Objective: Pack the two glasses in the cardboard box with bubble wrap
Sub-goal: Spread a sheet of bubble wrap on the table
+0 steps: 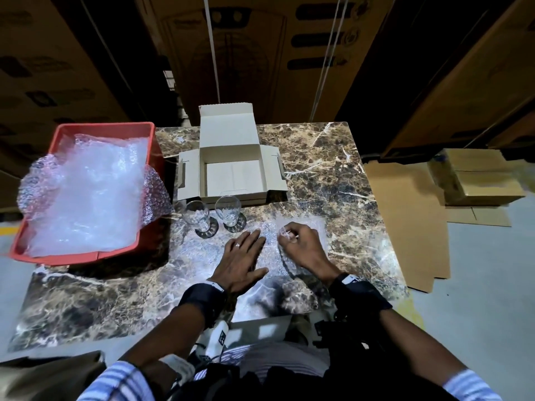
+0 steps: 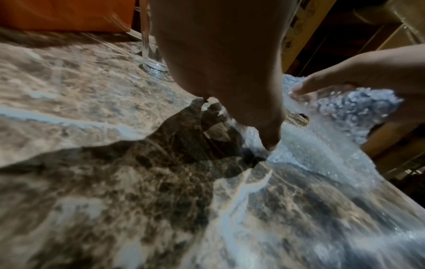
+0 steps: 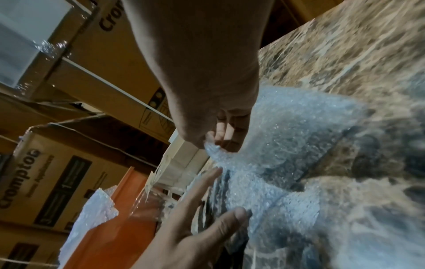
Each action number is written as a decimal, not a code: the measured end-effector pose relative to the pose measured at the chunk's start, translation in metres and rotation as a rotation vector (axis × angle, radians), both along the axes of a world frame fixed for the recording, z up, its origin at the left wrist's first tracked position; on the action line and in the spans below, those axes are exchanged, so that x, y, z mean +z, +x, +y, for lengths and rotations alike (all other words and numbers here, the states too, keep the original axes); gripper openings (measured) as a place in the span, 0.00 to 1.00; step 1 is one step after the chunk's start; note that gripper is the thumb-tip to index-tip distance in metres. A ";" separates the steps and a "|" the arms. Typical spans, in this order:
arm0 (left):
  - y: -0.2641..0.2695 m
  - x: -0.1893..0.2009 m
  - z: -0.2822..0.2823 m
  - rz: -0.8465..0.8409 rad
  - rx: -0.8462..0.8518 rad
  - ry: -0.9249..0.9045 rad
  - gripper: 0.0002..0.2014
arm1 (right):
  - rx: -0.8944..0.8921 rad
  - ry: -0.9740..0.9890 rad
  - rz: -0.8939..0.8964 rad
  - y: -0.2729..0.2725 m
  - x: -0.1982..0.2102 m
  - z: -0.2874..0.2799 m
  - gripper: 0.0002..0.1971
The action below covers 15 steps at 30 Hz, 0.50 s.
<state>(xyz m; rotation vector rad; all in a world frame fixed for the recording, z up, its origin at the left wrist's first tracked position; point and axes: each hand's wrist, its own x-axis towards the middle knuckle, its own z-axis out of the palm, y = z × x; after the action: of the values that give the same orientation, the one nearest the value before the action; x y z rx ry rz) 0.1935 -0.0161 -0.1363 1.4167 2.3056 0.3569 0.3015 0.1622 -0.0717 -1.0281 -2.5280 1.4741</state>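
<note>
Glasses: two clear ones, left glass (image 1: 199, 217) and right glass (image 1: 230, 211), stand upright side by side on the marble bench (image 1: 333, 169), just in front of the cardboard box (image 1: 231, 166) and touching nothing else. Cardboard box sits open, lid flap up behind it, side flaps spread, inside bare. Bubble wrap sheet (image 1: 272, 250) lies spread on the bench in front of the box, nearer the person than the glasses. Left hand (image 1: 241, 261) is flat on the sheet, fingers straight and spread, pressing it down; a ring shows on one finger. Right hand (image 1: 298, 241) has fingers curled, pinching the sheet's far edge and lifting it off the bench; the right wrist view shows the wrap bunched between thumb and fingertips (image 3: 218, 134). Left of the box, a red tray (image 1: 101, 128) holds a pile of more bubble wrap (image 1: 86, 192), spilling over its rim.
</note>
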 end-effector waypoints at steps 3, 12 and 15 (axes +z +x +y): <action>-0.004 0.005 -0.008 -0.046 0.065 0.085 0.40 | 0.018 0.039 -0.012 -0.009 -0.006 -0.010 0.03; -0.031 0.001 -0.036 -0.041 0.099 0.044 0.33 | 0.052 0.055 -0.028 -0.023 -0.019 -0.030 0.01; -0.031 0.001 -0.033 -0.027 0.106 0.021 0.34 | 0.063 0.074 -0.041 -0.029 -0.024 -0.037 0.02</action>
<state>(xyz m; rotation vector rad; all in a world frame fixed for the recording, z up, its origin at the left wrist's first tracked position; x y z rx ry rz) 0.1627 -0.0494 -0.1350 1.2943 2.3675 0.4297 0.2723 0.1254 -0.0962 -0.9874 -2.6445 1.3761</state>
